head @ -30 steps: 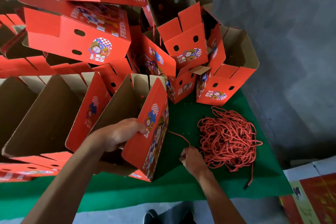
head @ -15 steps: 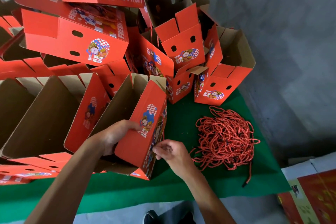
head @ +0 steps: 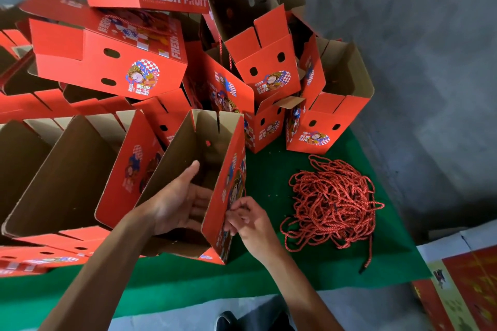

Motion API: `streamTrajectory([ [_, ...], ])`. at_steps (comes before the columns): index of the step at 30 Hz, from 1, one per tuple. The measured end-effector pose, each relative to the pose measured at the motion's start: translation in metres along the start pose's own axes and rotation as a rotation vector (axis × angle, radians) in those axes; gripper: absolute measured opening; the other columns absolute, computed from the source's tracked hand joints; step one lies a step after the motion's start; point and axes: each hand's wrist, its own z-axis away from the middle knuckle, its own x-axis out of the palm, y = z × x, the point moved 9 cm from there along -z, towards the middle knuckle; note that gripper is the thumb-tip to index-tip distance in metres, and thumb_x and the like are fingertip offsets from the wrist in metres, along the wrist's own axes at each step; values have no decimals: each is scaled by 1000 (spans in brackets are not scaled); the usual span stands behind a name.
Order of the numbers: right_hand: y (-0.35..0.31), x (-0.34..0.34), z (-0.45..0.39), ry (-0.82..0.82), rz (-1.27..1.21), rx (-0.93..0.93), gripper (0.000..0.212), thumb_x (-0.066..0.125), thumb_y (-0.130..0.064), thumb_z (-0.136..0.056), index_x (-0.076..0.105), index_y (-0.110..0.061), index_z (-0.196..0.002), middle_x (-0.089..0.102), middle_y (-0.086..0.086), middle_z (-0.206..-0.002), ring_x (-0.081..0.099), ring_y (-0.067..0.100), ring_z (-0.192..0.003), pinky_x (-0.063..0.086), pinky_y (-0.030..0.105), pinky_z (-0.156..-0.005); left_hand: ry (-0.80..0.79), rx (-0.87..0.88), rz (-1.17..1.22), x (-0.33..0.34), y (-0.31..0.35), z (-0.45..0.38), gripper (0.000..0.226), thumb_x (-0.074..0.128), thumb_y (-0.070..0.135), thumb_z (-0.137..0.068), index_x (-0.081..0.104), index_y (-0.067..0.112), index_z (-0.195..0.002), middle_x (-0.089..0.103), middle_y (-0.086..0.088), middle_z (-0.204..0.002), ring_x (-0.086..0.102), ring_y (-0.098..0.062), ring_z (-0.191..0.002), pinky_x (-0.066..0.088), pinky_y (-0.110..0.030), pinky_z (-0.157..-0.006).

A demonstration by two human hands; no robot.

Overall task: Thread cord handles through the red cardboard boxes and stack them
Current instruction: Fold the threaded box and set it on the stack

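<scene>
Left hand: a second ago it gripped the outer red wall of the open box over its edge; it now sits inside the box, palm up, fingers straight. Right hand: has left the green mat beside the cord pile and come against the box's printed side, fingertips pinching a cord end there.

Soft, even daylight falls on my work, bright enough that the red cardboard boxes look saturated, with no hard glare. Box interiors sit in brown shadow (darkest at far left). My wide lens bows the edges, and detail is slightly smeared.
</scene>
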Motion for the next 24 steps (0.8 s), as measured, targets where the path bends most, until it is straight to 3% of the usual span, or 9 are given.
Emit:
streamTrajectory([
  [3, 0, 1, -6, 2, -1, -39, 13, 49, 4, -105, 43, -5, -97, 61, -5, -67, 53, 5, -55, 43, 18, -55, -3, 44, -258, 11, 1, 1, 42, 54, 40, -105, 71, 6, -123, 76, -18, -112, 74, -34, -106, 57, -54, -97],
  [5, -2, 3, -10, 13, 54, -106, 13, 38, 3, -109, 39, -6, -99, 65, -9, -71, 58, 0, -58, 48, 15, -56, 17, 138, -482, 18, 6, 1, 27, 65, 21, -101, 71, 0, -117, 75, -22, -109, 73, -39, -105, 54, -58, -100],
  [9, 17, 4, -18, 61, 63, -33, 8, 36, -19, -113, 40, -15, -108, 63, 10, -100, 66, 18, -82, 58, 40, -78, 126, 272, -786, 29, 12, 0, 29, 68, 20, -99, 66, -1, -118, 71, -19, -113, 71, -31, -104, 57, -49, -95],
  [11, 21, -3, -18, 76, 57, 27, 18, 42, -34, -110, 42, -16, -111, 65, 5, -98, 68, 12, -81, 59, 34, -74, 124, 239, -789, 32, 7, -1, 27, 67, 26, -99, 66, 6, -117, 72, -13, -112, 71, -25, -102, 59, -45, -95],
  [12, 24, -11, -16, 95, 170, 69, 26, 44, -43, -108, 44, -18, -112, 65, -2, -97, 69, 7, -80, 58, 27, -70, 108, 207, -734, 31, 3, -2, 25, 67, 26, -99, 67, 8, -115, 73, -12, -110, 72, -24, -101, 59, -44, -95],
  [14, 28, -46, -4, 239, 695, 151, 30, 47, -51, -105, 50, -23, -115, 63, -10, -102, 68, 8, -91, 58, 25, -75, 86, 114, -531, 27, -6, 0, 25, 69, 23, -98, 69, 5, -114, 76, -15, -107, 75, -28, -99, 62, -39, -89],
  [17, 29, -102, 20, 459, 1345, 294, 41, 57, -51, -101, 56, -16, -122, 60, -1, -118, 58, 15, -106, 52, 26, -89, 110, 79, -389, 23, -10, 8, 28, 68, 19, -98, 71, -4, -113, 76, -21, -105, 74, -36, -101, 62, -43, -89],
  [20, 49, -126, 30, 413, 1391, 451, 43, 63, -51, -97, 61, -15, -120, 66, 3, -121, 63, 19, -110, 53, 30, -94, 262, 305, -731, 16, 17, 19, 21, 56, 18, -104, 71, 10, -115, 76, -7, -111, 72, -23, -103, 58, -42, -95],
  [24, 59, -128, 28, 411, 1218, 427, 23, 65, -41, -97, 70, -19, -91, 73, -2, -91, 69, 14, -80, 53, 27, -69, 394, 892, -967, 14, 81, 71, 49, 45, -6, -94, 67, 26, -124, 67, 7, -130, 60, -3, -125, 45, -13, -106],
])
